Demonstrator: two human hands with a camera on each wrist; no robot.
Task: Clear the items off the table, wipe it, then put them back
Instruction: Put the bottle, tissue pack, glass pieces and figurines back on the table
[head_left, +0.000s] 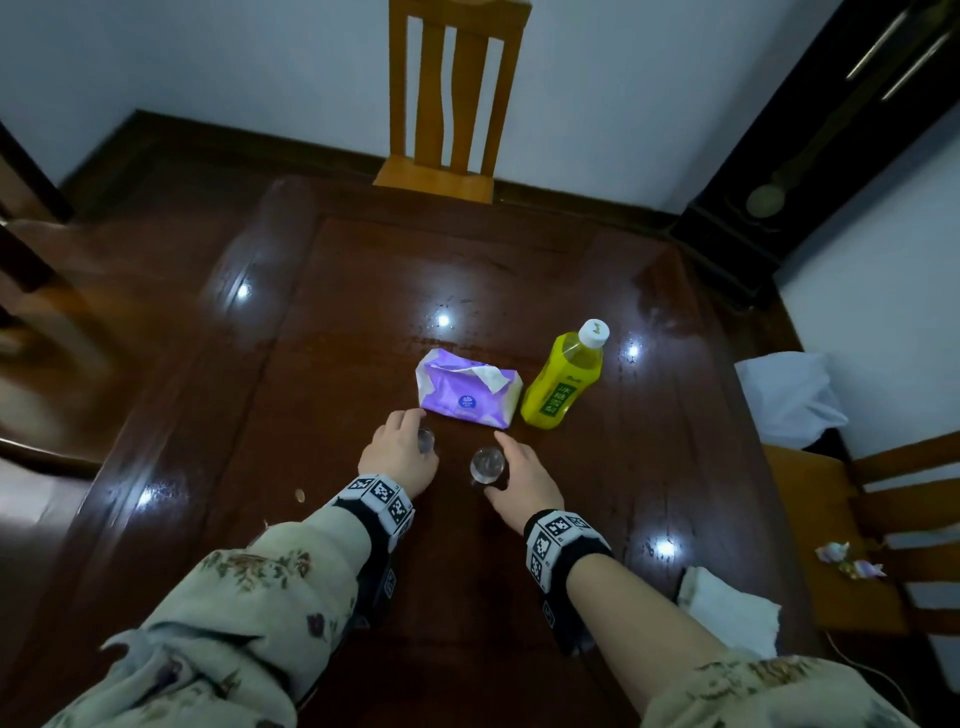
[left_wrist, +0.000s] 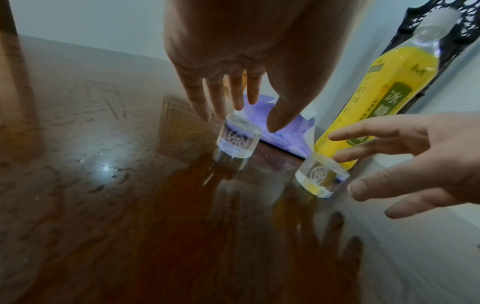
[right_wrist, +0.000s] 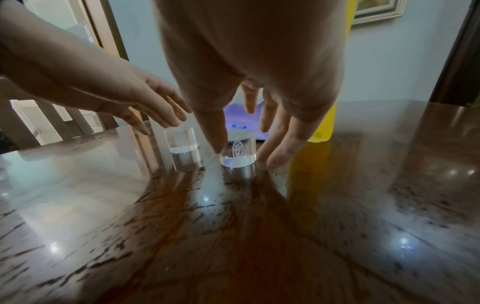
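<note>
Two small clear glasses stand on the dark glossy table (head_left: 363, 291), in front of a purple tissue pack (head_left: 467, 387) and a yellow drink bottle (head_left: 563, 379). My left hand (head_left: 410, 434) hovers over the left glass (left_wrist: 237, 139), with straight fingers and thumb reaching down around its rim. Around the right glass (right_wrist: 237, 152), the thumb and spread fingers of my right hand (right_wrist: 241, 154) stand on either side, tips near the tabletop. Neither glass is lifted. I cannot tell whether the fingers touch the glass walls.
A white cloth (head_left: 727, 608) lies at the table's right front edge. A wooden chair (head_left: 452, 104) stands at the far side, another (head_left: 883, 519) at the right with small objects on its seat. A white bag (head_left: 784, 395) sits beyond the right edge.
</note>
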